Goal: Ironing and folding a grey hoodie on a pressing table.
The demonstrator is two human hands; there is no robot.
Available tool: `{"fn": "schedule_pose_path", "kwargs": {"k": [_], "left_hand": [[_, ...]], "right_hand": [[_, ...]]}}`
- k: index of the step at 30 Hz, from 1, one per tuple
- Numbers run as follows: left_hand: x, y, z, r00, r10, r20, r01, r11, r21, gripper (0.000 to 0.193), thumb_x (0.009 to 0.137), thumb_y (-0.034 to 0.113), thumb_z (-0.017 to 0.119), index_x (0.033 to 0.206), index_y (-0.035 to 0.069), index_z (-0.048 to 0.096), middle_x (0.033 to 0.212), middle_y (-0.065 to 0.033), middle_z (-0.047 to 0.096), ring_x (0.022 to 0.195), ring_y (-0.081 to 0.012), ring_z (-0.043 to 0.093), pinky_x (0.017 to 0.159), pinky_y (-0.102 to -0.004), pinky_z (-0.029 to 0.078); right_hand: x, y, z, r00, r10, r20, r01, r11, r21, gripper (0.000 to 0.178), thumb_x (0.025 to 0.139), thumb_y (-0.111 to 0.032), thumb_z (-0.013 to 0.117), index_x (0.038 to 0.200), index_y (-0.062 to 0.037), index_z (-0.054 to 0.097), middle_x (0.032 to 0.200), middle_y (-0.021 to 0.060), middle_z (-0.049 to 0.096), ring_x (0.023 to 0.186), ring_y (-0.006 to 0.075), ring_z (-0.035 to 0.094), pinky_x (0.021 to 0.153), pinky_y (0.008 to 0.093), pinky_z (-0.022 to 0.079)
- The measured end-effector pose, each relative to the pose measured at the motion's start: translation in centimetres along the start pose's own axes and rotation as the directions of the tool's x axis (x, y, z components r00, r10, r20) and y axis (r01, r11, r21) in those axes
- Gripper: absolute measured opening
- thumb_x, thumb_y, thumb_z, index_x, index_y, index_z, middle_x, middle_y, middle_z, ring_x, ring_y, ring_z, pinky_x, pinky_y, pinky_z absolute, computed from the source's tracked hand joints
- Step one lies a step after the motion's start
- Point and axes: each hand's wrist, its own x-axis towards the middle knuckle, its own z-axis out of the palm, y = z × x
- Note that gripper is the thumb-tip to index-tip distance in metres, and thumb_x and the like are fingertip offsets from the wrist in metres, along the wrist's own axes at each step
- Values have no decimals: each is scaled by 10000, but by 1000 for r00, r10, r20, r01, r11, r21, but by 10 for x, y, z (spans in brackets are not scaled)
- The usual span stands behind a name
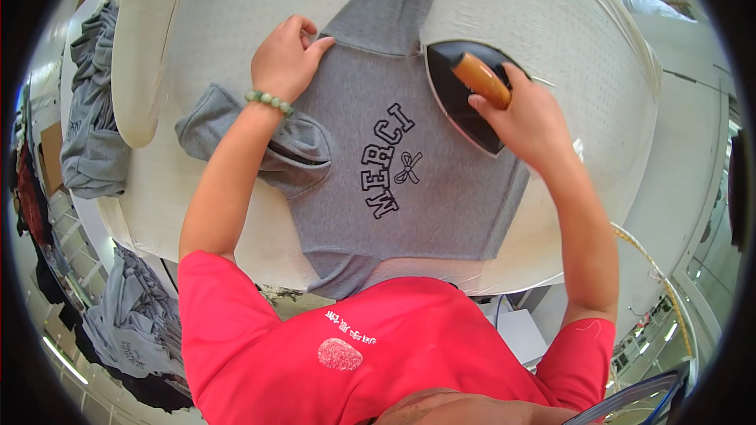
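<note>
A grey hoodie (335, 122) lies spread on a pale padded ironing table, with dark lettering and a small bow motif across its body. Its hood (386, 12) points away from me. One sleeve (295, 159) is folded beside the body, partly behind my left forearm. My left hand (285, 59), with a beaded bracelet at the wrist, has curled fingers and its thumb at the edge of the hoodie near the hood seam. My right hand (524, 114) is closed round the orange-brown handle of a dark iron (453, 90), whose base rests on the hoodie's right upper part.
A padded board (146, 55) stands at the left of the ironing table (236, 0). Beyond it is a pile of grey garments (94, 110), with another grey heap (130, 315) lower left. A cable (657, 267) hangs at the lower right.
</note>
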Motion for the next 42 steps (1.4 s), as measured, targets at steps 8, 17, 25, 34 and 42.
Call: {"fn": "schedule_pose_path", "kwargs": {"k": [8, 17, 25, 34, 42], "left_hand": [[-3, 2, -4, 883, 424, -200, -393, 902, 177, 361, 859, 327, 784, 1105, 81, 689, 1097, -91, 686, 975, -273, 663, 830, -389, 557], [-65, 8, 36, 845, 520, -127, -446, 815, 370, 506, 899, 291, 712, 1310, 3, 648, 1355, -147, 622, 1261, -293, 586, 1128, -457, 431], [-71, 22, 47, 793, 602, -95, -587, 796, 144, 502, 923, 250, 665, 1368, 24, 613, 1406, -158, 582, 1383, -303, 503, 1209, -501, 341], [-73, 35, 62, 789, 604, -110, -578, 791, 200, 544, 925, 277, 670, 1400, 27, 587, 1441, -162, 564, 1419, -341, 461, 1202, -518, 343], [-79, 38, 59, 830, 538, -149, -486, 828, 280, 527, 940, 264, 656, 1399, 13, 592, 1454, -169, 561, 1420, -347, 459, 1199, -495, 353]], "right_hand": [[-42, -34, 41, 989, 96, 116, -104, 993, 62, 789, 864, -504, 799, 1393, 37, 576, 1054, 263, 737, 1024, 427, 706, 893, 461, 547], [-46, -35, 51, 989, 148, -8, -147, 986, 77, 734, 880, -496, 791, 1372, 15, 602, 1041, 238, 747, 1007, 390, 724, 878, 424, 553], [-50, -20, 55, 973, 214, -86, -201, 969, 145, 605, 902, -471, 778, 1308, -37, 665, 1054, 192, 760, 987, 371, 730, 874, 411, 553], [-50, -12, 61, 964, 231, -129, -213, 967, 140, 584, 901, -480, 773, 1278, -43, 686, 1035, 185, 765, 984, 366, 730, 854, 423, 560], [-51, -10, 61, 967, 214, -139, -198, 972, 125, 620, 898, -538, 747, 1253, -32, 696, 1007, 185, 767, 970, 371, 731, 850, 443, 566]]}}
